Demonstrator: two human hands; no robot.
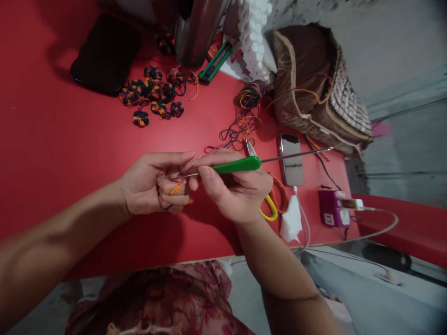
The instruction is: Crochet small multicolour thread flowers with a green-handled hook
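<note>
My right hand [237,190] grips a crochet hook [232,166] by its green handle, the long metal end sticking out to the right. The thin hook tip reaches left to a small crochet piece [177,188] of orange and purple yarn. My left hand [153,184] pinches that piece, its fingers curled around it and partly hiding it. Beyond my hands lies loose multicoloured yarn [240,123], with a wound bundle at its far end. Several finished crochet flowers [153,93] in dark green, orange and purple are heaped farther back on the left.
On the red table [87,135] are scissors [274,197] with red and yellow handles, a phone [292,160], a purple adapter [333,208] with a cable and a green cutter [215,63]. A black tray-like object [106,56] and a brown bag [303,70] stand farther back.
</note>
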